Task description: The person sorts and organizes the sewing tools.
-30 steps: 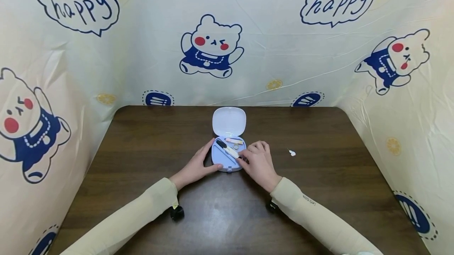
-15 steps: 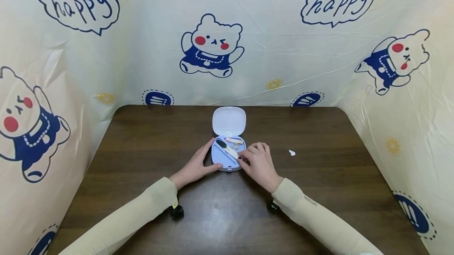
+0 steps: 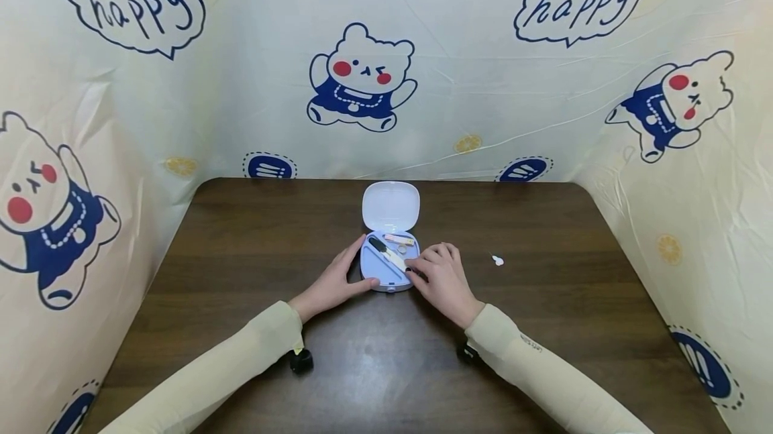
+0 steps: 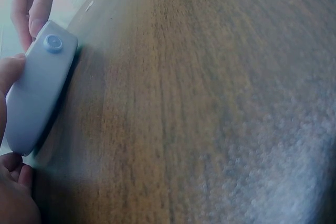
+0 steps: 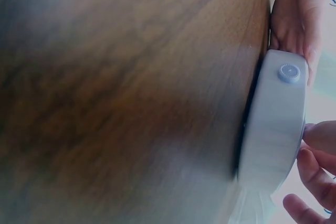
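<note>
A small pale-blue case point(image 3: 376, 272) lies on the table with its whitish lid point(image 3: 390, 206) raised at the back. My left hand point(image 3: 332, 288) holds the case at its left side, the thumb on the front rim. Across the tray slants a slim white tool point(image 3: 395, 261) with a black end. My right hand point(image 3: 443, 284) pinches its near end at the case's right edge, where the fingertips hide part of it. Behind the tool sits a small pinkish-white piece point(image 3: 398, 239), too small to tell its kind. Both wrist views show the case's front wall point(image 4: 42, 87) with a round button point(image 5: 289, 73).
On the dark wooden table point(image 3: 272, 219), a tiny white piece point(image 3: 498, 260) lies to the right of my right hand. A printed curtain point(image 3: 447, 85) hangs along the table's back and sides.
My right fingertips shift very slightly at the tool's near end. The left hand and the case stay where they were.
</note>
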Motion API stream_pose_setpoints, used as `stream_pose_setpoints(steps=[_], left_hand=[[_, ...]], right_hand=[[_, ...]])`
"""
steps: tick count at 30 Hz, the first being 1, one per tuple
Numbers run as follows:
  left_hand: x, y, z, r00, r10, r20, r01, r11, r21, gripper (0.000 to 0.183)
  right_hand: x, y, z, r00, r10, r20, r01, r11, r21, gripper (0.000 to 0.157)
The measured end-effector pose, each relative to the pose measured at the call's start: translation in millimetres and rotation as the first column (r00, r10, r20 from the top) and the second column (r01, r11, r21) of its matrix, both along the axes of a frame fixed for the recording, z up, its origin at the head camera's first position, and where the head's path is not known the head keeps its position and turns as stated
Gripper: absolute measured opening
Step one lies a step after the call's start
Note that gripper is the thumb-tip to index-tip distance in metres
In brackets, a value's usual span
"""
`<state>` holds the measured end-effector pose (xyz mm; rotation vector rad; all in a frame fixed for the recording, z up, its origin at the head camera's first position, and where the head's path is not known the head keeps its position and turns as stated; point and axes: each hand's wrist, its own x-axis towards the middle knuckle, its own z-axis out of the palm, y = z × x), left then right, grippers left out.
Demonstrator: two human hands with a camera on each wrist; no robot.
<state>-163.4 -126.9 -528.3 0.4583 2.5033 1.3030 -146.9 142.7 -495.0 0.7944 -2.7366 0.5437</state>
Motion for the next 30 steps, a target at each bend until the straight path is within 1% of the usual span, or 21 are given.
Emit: stream_pose_setpoints(steps=[6,10,15,19,24,30], left_hand=[[-0.1,0,1.0,1.000,0.002,0.003,-0.002,1.000,-0.003,0.105],[-0.8,0,-0.9,1.000,0.001,0.001,-0.001,1.000,-0.003,0.105],[-0.8,-1,-3.3,1.000,0.000,-0.001,0.000,1.000,0.007,0.104],[-0.6,0,-2.9,1.000,-0.004,0.004,0.004,1.000,0.008,0.105],[-0.6,0,-1.6,1.000,0.000,0.012,0.000,1.000,0.011,0.105],[-0.4,0,-2.4,1.000,0.003,0.015,-0.003,1.000,0.009,0.105]], right_hand=[[-0.6,1,2.4,1.000,-0.005,0.016,0.005,1.000,-0.017,0.021],[-1.6,4,3.3,1.000,-0.003,0.013,0.004,0.999,-0.042,0.019],[-3.8,11,1.7,1.000,0.010,-0.022,-0.011,0.996,-0.086,0.017],[-4.2,18,2.6,0.999,0.005,-0.045,-0.011,0.993,-0.122,0.018],[-4.5,29,4.7,0.998,-0.027,-0.048,0.020,0.989,-0.147,0.018],[-5.0,45,7.2,0.997,-0.075,-0.011,0.073,0.985,-0.154,0.019]])
